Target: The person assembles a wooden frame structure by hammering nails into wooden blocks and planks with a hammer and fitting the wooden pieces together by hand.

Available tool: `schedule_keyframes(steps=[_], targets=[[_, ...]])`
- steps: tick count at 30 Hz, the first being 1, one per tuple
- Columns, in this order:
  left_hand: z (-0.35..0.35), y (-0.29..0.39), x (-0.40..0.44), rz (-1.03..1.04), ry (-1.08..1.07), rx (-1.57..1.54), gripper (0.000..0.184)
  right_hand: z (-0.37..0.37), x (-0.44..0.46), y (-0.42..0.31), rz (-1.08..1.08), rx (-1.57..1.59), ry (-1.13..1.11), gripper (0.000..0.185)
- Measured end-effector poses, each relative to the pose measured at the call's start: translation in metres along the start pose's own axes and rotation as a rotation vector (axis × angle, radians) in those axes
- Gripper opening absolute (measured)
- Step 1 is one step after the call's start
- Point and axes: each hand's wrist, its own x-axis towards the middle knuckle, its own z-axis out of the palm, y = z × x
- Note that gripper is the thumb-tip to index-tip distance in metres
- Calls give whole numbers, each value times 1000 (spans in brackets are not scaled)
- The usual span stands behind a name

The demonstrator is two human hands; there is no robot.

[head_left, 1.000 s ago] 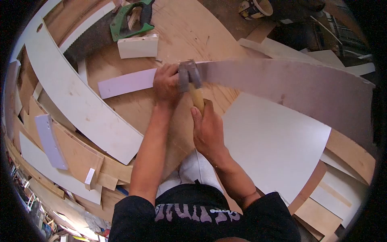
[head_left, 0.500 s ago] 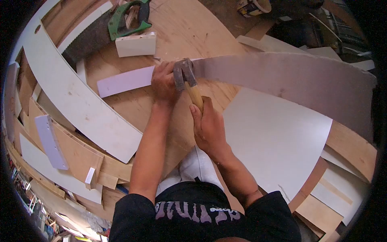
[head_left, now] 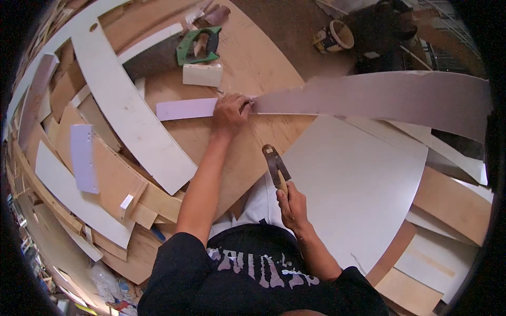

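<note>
My left hand (head_left: 231,113) is closed over the right end of a lilac-white strip (head_left: 184,109), where it meets the long greyish board (head_left: 369,97). Its fingers are bent together at the joint, and whether a nail is pinched there is too small to tell. In my right hand (head_left: 293,206) is a claw hammer (head_left: 276,165), held by its wooden handle in front of my body, its dark head apart from the boards. Beyond the strip lie a white block (head_left: 202,75) and a handsaw (head_left: 197,47) with a green handle.
A plywood sheet (head_left: 253,47) lies under the work. A large white panel (head_left: 353,179) is to the right, beside stacked board offcuts (head_left: 448,205). Curved white pieces (head_left: 126,100) and a loose lilac piece (head_left: 83,158) lie left. A bucket (head_left: 337,37) stands at the back.
The hammer has come back from beside my left hand toward my body. My left hand stays at the joint of the boards. The camera view has shifted a little.
</note>
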Motion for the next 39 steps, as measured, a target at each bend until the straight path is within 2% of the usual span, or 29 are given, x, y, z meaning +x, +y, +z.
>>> schedule_keyframes(steps=[1,2,4,7,8,9,10,12,14,16,18,19,21,25,27,28,30,31,32,34,35,37,38,39], targets=[[0,3,7,4,22,10,15,-2,3,7,-76,-58,45,33],[1,5,14,-84,69,-57,16,-3,8,13,-147,-109,88,33],[-6,14,-5,-219,77,-94,16,-15,31,12,-97,-197,-17,33],[1,12,7,-135,188,-20,15,-40,78,11,-263,-298,-131,36],[6,4,8,-134,212,-3,15,-43,93,13,-344,-388,-194,36],[1,11,8,-212,173,-42,15,-54,108,0,-329,-414,-280,36],[4,13,9,-295,138,-93,15,-58,119,-4,-352,-430,-296,36],[3,15,10,-281,189,-83,15,-55,136,-9,-514,-572,-236,34],[-6,21,15,-304,105,-108,15,-49,155,-2,-599,-614,-232,31],[-6,25,17,-289,146,-47,15,-44,177,14,-667,-662,-221,30],[2,24,10,-271,170,10,15,-41,195,31,-804,-401,-184,37],[7,15,9,-250,173,-5,15,-43,196,16,-826,-402,-184,37],[11,7,8,-221,183,-16,16,-48,191,-16,-849,-76,433,41],[12,13,8,-276,156,-42,16,-68,206,-97,-1019,118,441,46],[2,17,9,-265,137,-13,18,-78,210,-131,-1118,156,113,38],[-2,20,11,-254,152,-1,18,-72,216,-134,-1138,163,116,38],[-4,24,9,-460,206,-231,20,-53,228,-132,-813,748,-84,25],[-4,23,5,-399,336,-155,21,-54,228,-138,-865,717,-58,21],[-5,23,-3,-398,358,-147,21,-55,227,-143,-917,687,-31,19],[-19,35,-17,-488,514,-170,19,-54,248,-148,-1046,698,82,16],[-21,39,-27,-520,609,-141,19,-59,258,-150,-1051,700,60,16],[-23,50,-45,-569,726,-93,19,-78,275,-168,-1332,495,182,25],[-25,58,-52,-721,753,24,19,-83,279,-177,-1343,509,153,25],[-27,64,-59,-871,778,145,18,-91,280,-187,-1250,648,46,21]])
